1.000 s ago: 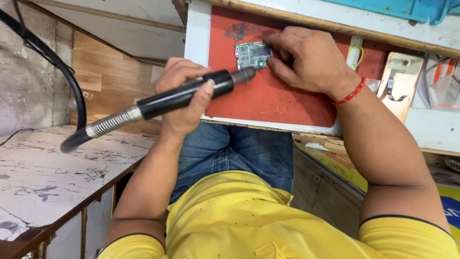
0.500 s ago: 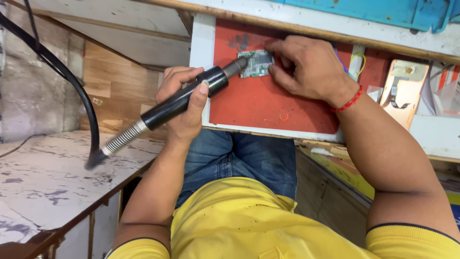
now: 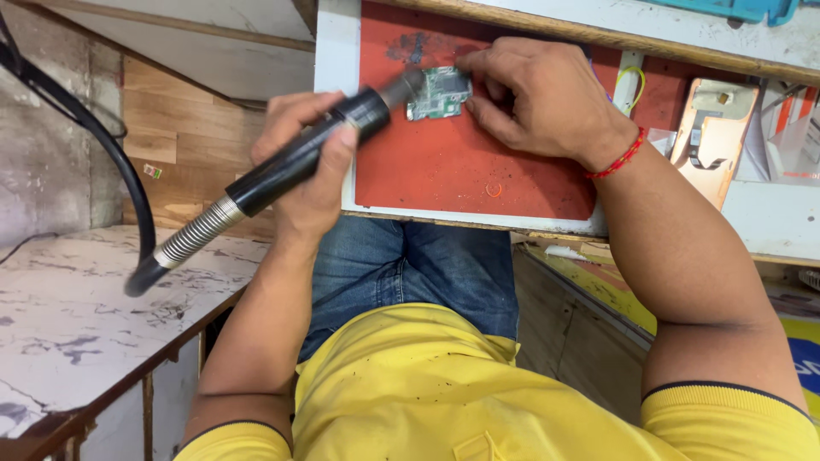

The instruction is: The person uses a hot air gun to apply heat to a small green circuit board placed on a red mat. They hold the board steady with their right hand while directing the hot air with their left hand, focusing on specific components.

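Head view: left hand (image 3: 309, 166) closed around one black hot-air wand (image 3: 299, 162), its nozzle just over one small green circuit board (image 3: 437, 92) lying on the red mat (image 3: 461, 171) at the near edge of the surface (image 3: 769, 218); right hand (image 3: 534, 98) presses fingertips on the board's right side, pinning it flat. Step in hand looks like heating a spot on the board; the next move likely calls for a steady nozzle and a firm hold. Count: one wand with hose, one board, one mat, one orange phone frame (image 3: 711, 137) off right.
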`<state>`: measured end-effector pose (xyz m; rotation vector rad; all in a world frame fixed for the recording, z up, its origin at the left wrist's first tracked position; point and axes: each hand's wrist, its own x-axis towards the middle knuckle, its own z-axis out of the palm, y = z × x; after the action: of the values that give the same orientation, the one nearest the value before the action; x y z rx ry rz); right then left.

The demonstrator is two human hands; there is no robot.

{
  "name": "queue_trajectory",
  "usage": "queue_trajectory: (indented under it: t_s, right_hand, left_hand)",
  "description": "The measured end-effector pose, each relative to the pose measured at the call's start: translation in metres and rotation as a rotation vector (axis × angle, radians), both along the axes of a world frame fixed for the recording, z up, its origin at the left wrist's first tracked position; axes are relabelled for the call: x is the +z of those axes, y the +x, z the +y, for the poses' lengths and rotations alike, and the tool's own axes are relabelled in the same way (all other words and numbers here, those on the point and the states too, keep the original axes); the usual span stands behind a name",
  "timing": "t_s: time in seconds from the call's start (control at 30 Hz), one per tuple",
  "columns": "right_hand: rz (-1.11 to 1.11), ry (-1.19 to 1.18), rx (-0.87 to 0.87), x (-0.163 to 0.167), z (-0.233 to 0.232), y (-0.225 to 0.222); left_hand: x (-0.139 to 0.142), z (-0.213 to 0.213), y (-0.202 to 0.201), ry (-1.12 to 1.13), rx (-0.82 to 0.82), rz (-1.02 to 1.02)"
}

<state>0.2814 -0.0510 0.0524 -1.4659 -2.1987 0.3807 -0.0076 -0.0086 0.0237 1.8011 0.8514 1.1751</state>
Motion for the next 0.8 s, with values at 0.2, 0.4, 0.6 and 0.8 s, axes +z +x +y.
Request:
queue_trajectory:
  t_s: [0.2, 0.4, 0.6, 0.8]
  right_hand:
    - [0.0, -0.018, 0.033, 0.0, 0.0, 0.003]
    - [-0.005, -0.033, 0.036, 0.006, 0.0, 0.001]
    - [-0.003, -0.052, 0.03, 0.004, -0.002, 0.004]
    - [-0.02, -0.005, -0.025, -0.004, -0.003, 0.006]
  left_hand:
    - [0.002, -0.002, -0.001, 0.125, -0.054, 0.082]
    - [0.004, -0.007, 0.0, 0.091, -0.037, 0.012]
    - [-0.001, -0.006, -0.003, -0.019, -0.026, -0.085]
    - [-0.002, -0.004, -0.003, 0.034, 0.016, -0.025]
